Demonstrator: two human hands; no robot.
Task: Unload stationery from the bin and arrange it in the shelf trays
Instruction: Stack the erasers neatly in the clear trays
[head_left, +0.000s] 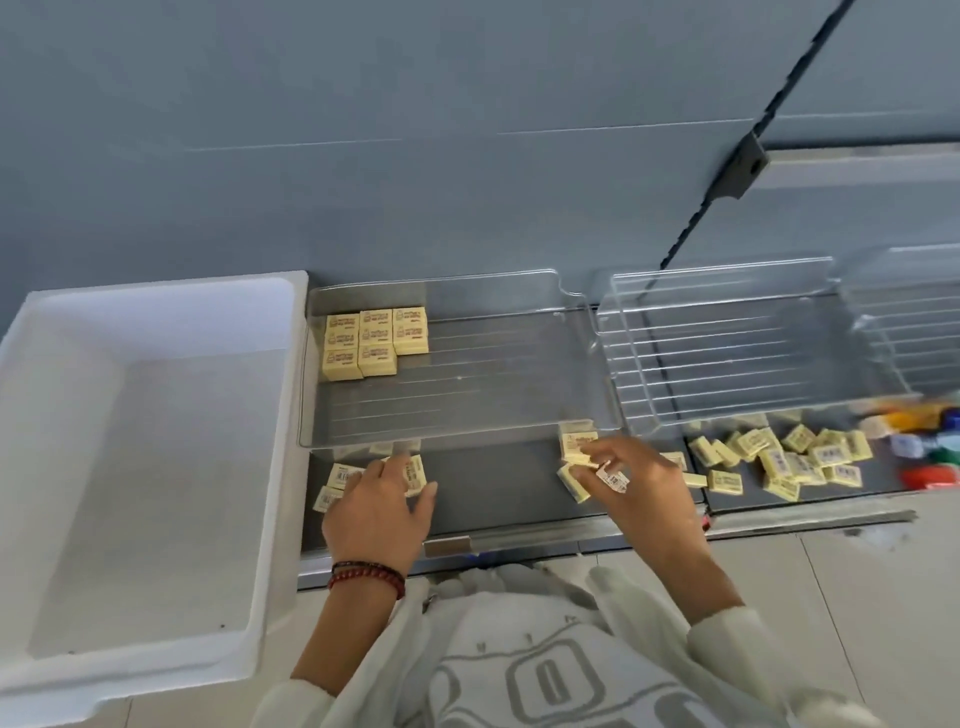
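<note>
Under the clear tray (467, 384), on the grey shelf (493, 499), yellow packs (777, 460) lie loose. Hands apart: left hand (376, 512) rests spread on some, right hand (644, 483) pinches one pack (612, 477). Lifted carelessly, it could snag the tray's overhanging lip and drop.

Clear tray (519, 374) lies mostly free; stacked erasers (375, 336) block its back-left corner.

A blue-grey back panel (363, 130) is seen across the upper view, crossed by a black slotted upright (692, 221) on which a dark bracket (748, 166) is fixed. Pale floor tiles (857, 597) are laid at lower right
</note>
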